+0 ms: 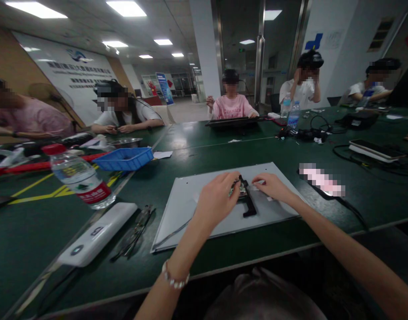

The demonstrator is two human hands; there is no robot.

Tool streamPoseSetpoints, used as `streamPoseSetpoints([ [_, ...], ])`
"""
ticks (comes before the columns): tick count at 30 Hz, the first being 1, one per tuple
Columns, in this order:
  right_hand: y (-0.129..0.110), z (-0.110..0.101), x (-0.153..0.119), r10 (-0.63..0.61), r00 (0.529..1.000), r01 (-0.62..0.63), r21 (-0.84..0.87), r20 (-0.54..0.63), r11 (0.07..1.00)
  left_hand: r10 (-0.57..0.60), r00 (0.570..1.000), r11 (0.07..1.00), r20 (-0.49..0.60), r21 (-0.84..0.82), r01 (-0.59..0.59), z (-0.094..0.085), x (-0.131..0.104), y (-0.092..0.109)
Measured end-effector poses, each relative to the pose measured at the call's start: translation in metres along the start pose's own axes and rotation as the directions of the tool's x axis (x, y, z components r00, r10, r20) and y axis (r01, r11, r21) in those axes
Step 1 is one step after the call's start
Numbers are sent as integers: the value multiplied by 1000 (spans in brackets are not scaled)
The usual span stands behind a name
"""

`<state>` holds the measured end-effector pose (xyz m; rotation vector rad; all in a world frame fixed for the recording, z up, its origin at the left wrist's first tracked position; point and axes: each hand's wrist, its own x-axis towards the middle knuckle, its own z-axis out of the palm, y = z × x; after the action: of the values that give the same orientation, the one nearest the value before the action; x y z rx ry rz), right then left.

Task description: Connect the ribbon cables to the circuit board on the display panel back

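A black plastic frame with a small circuit board in it lies on a light grey board in front of me. My left hand curls over the frame's left side, its fingertips closed at the upper end, and it hides part of the circuit board. On the other side my right hand has its thumb and forefinger pinched together close to the frame. A small whitish piece shows by those fingertips; whether they grip it is unclear.
Left of the board are eyeglasses, a white power bank, a water bottle and a blue tray. A phone with a cable lies to the right. Several people sit around the green table.
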<state>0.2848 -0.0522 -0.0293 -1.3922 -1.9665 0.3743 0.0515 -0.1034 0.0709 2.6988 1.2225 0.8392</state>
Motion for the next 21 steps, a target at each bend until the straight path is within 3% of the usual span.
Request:
streamPoseSetpoints([
  [2,-2,0,1,-6,1000,6,33,-2,999,-14,999,998,29,57,13,17,31,-33],
  [4,-4,-1,4,-14,1000,14,48,1,999,-5,997,998,78,59,0,33,44,-63],
  [8,-10,-4,18,-77,997,78,-13,29,997,47,975,999,218,-3,-48,54,30,-100],
  [12,-20,3,41,-159,983,167,-83,92,983,41,940,998,337,-52,-24,60,15,-110],
  [16,-43,18,55,-261,963,262,-4,69,965,63,955,998,290,-46,-52,60,17,-107],
  [19,-73,28,49,-416,909,414,48,40,909,169,953,984,251,-98,-149,63,17,-99],
  [21,-94,34,40,-515,854,519,-34,75,854,184,952,980,244,-121,-158,68,13,-92],
])
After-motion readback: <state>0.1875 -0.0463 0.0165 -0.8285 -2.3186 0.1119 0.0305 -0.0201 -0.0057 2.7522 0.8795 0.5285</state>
